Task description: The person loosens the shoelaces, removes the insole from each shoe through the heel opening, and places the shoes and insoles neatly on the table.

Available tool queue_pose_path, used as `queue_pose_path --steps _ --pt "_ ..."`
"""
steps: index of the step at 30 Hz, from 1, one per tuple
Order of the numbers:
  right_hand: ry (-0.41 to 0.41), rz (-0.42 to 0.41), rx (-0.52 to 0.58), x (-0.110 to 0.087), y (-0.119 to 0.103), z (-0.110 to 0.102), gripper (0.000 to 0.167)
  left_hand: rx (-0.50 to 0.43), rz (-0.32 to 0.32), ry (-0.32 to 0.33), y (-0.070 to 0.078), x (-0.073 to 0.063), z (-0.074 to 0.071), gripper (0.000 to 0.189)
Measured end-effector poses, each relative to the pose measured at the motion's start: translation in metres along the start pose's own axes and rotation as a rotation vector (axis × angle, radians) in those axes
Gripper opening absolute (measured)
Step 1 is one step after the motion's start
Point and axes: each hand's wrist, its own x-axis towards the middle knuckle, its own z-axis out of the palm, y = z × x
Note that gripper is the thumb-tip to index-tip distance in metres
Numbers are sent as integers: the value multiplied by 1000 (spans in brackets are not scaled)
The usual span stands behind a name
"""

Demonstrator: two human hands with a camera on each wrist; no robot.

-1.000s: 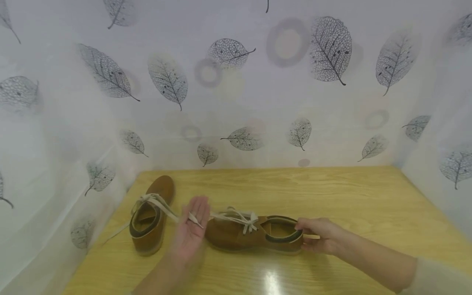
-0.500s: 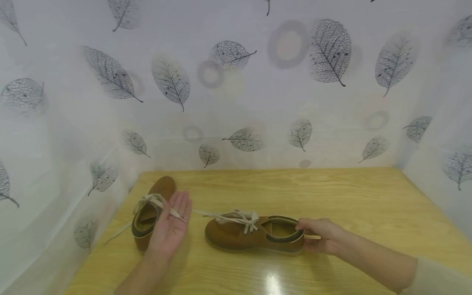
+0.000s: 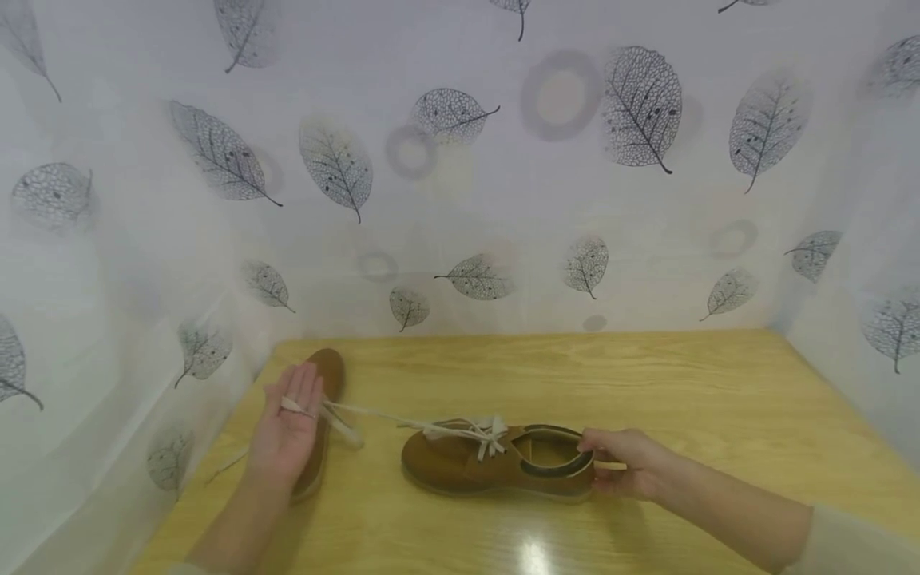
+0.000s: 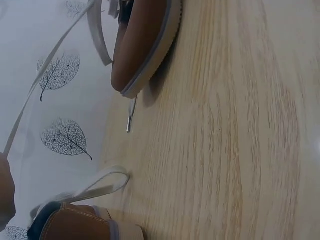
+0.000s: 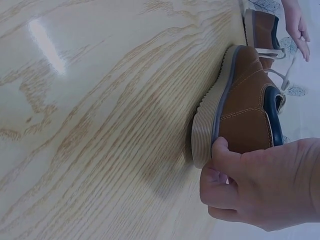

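My right hand (image 3: 628, 463) grips the heel of a brown lace-up shoe (image 3: 460, 463) lying sole-down, toe to the left. In the right wrist view, thumb and fingers close on its heel (image 5: 245, 132). A thin pale shoelace (image 3: 374, 412) stretches leftward from this shoe to my left hand (image 3: 287, 431). That hand is palm up, fingers fairly straight, the lace held at the thumb side with its end across the fingers. Beneath the left hand lies a second brown shoe (image 3: 331, 371), toe pointing away, mostly hidden. The left wrist view catches the taut shoelace (image 4: 45, 65) and little of the hand.
The second shoe's lace forms a loop (image 3: 343, 429) on its right side, and one end (image 3: 228, 465) trails left. Both shoes rest on a wood-grain table (image 3: 647, 375). A leaf-printed white curtain (image 3: 503, 200) encloses its back and sides.
My left hand has moved left, from between the shoes to over the second shoe, drawing the shoelace out longer. My right hand stays on the heel, and the gripped shoe has hardly moved.
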Motion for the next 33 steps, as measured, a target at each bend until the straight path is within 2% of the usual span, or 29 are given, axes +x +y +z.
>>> queue_pose_path --steps 4,8,11,14,17,22,27,33 --pt "11 -1 -10 -1 0 1 4 5 -3 -27 2 1 2 59" --pt "62 -21 -22 -6 -2 7 1 -60 22 -49 11 6 6 58" --pt "72 -28 -14 -7 -3 8 4 -139 70 -59 30 8 12 55" --pt "54 -38 -4 -2 0 4 3 -201 116 -74 57 6 16 51" --pt "55 -40 6 8 6 -3 3 -223 138 -91 84 0 17 46" --pt "44 -48 1 26 16 -13 12 -235 167 -57 122 -13 18 40" --pt "-14 -59 10 35 20 -18 12 -229 204 -7 143 -22 22 36" --pt "56 -68 13 40 23 -14 21 -232 207 29 149 -22 27 35"
